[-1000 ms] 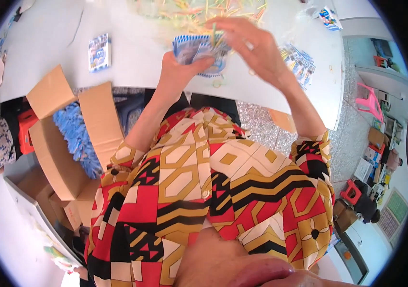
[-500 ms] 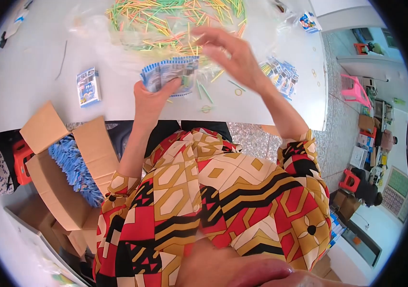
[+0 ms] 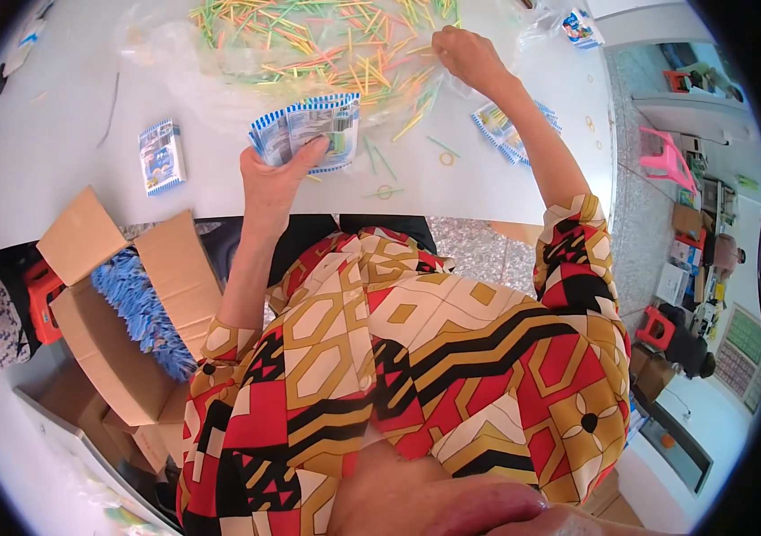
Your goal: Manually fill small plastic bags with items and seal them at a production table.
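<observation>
My left hand point(image 3: 266, 189) grips a fanned stack of blue-and-white packets point(image 3: 305, 129) over the table, thumb across their front. Through the front packet a little green shows. Farther right, my right hand point(image 3: 470, 61) is at the right side of a loose pile of thin yellow, green and pink sticks point(image 3: 336, 45). Its fingers are drawn together, and what they hold, if anything, is hidden. Clear plastic sheeting point(image 3: 175, 67) lies under and around the pile. More blue-striped packets point(image 3: 498, 125) lie spread beside my right forearm.
A blue-and-white pack point(image 3: 162, 157) rests on the table point(image 3: 59, 170) at left. Rubber bands point(image 3: 447, 159) and loose green sticks point(image 3: 385, 163) lie near the front edge. Below left stands an open cardboard box point(image 3: 104, 344) holding many blue packets point(image 3: 139, 308). A pink stool point(image 3: 666, 163) stands off right.
My right hand has moved from beside the held packets up and right to the stick pile, its fingers closing. My left hand has shifted slightly left, still gripping the packets.
</observation>
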### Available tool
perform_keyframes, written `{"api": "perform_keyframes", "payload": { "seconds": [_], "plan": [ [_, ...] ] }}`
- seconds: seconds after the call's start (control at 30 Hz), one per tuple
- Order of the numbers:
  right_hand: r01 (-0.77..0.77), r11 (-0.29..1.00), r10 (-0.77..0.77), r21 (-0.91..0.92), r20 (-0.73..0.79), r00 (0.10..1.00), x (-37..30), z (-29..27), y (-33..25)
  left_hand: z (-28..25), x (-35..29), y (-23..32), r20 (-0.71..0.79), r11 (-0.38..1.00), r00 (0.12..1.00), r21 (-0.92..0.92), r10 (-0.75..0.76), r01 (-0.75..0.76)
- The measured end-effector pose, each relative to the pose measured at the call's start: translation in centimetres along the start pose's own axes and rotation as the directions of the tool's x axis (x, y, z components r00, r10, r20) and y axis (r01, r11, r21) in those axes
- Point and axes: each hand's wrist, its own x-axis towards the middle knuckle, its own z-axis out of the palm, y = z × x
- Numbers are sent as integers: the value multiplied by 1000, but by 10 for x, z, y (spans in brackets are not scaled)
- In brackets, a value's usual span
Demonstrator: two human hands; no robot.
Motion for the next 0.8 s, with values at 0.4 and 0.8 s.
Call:
{"api": "perform_keyframes", "payload": {
  "seconds": [0.4,0.8],
  "plan": [
    [315,948,-319,-47,-128,939,41,-4,-29,7,-8,2,6,1000,1000,5,27,-27],
    [372,928,-373,-29,-105,922,46,19,-16,5,-3,5,-29,996,998,73,54,-52]
  ]
}}
